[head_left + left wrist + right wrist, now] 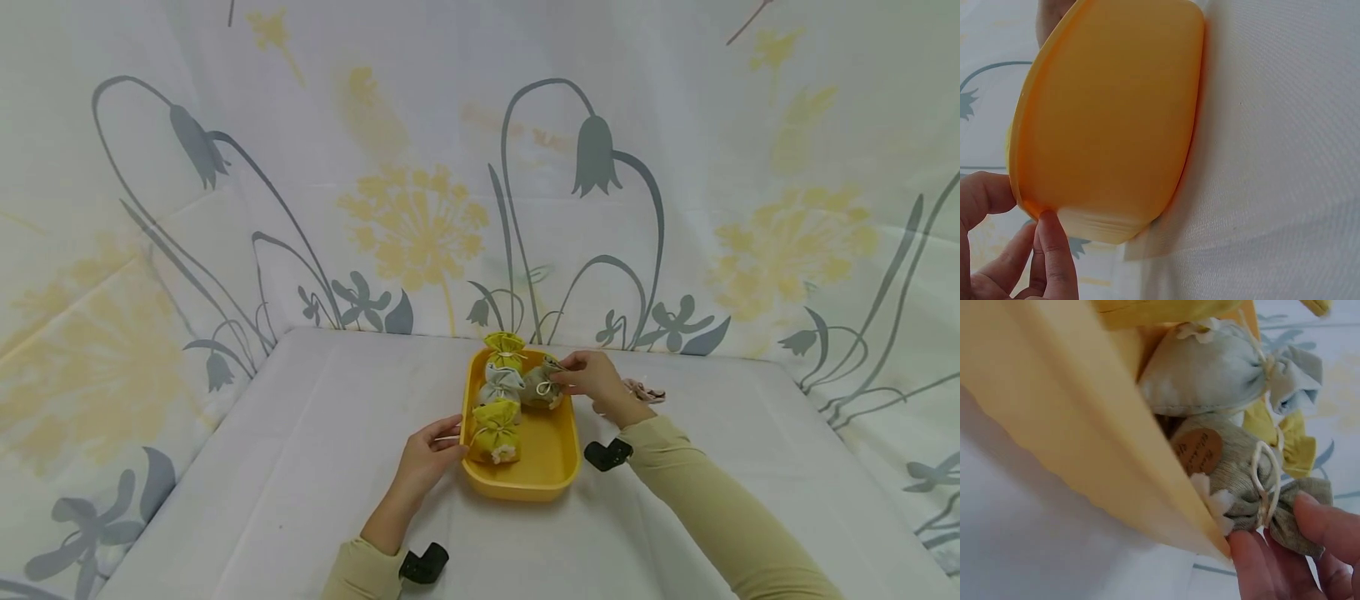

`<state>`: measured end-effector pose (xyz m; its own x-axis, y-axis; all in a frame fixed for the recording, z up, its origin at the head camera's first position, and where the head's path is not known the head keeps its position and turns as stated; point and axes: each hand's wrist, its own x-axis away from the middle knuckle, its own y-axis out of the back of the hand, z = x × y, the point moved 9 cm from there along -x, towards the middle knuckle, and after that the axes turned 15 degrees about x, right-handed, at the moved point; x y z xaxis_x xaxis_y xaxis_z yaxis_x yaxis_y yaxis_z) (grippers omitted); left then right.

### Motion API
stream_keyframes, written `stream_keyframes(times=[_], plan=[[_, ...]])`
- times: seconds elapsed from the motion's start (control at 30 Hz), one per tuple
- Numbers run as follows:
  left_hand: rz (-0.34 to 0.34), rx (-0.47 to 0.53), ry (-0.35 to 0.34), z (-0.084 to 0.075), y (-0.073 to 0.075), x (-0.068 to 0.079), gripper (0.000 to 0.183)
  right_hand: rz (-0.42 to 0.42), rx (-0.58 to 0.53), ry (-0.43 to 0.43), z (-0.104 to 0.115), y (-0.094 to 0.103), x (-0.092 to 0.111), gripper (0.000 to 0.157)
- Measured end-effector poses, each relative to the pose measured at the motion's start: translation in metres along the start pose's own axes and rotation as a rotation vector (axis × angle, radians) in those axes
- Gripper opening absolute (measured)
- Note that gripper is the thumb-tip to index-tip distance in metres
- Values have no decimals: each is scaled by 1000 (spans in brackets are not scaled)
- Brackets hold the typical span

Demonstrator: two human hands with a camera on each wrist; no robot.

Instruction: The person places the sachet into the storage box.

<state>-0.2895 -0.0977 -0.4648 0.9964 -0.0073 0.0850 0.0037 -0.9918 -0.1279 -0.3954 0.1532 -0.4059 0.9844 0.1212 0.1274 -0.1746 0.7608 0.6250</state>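
A yellow plastic basin stands on the white table and holds several small cloth sachets with tied necks. My right hand pinches the gathered top of a grey-brown sachet, which sits at the basin's right wall with a round brown label and a pale flower. At the left rim, my left hand grips the basin's edge between fingertips and thumb. Down the left side lie a yellow-green sachet in front, a pale grey sachet in the middle and another yellow-green sachet at the far end.
A pinkish-brown cloth item lies on the table right of the basin, partly behind my right hand. Behind the table's far edge hangs a white curtain printed with grey and yellow flowers.
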Motion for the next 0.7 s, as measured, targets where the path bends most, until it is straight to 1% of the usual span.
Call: stream_keyframes(times=[0.17,0.33,0.57,0.63,0.7], plan=[[-2,-4,7,2,0,-1,47,32,-1,-72,-10,3,2,40],[-1,0,7,2,0,-1,46,28,17,-102,-16,10,8,45],[4,4,4,0,-1,0,46,-36,105,-26,-12,22,19,40],[3,4,3,-1,-1,0,47,-51,112,-20,-13,24,23,38],[1,5,1,-1,0,0,47,-54,97,-4,-12,25,27,39]])
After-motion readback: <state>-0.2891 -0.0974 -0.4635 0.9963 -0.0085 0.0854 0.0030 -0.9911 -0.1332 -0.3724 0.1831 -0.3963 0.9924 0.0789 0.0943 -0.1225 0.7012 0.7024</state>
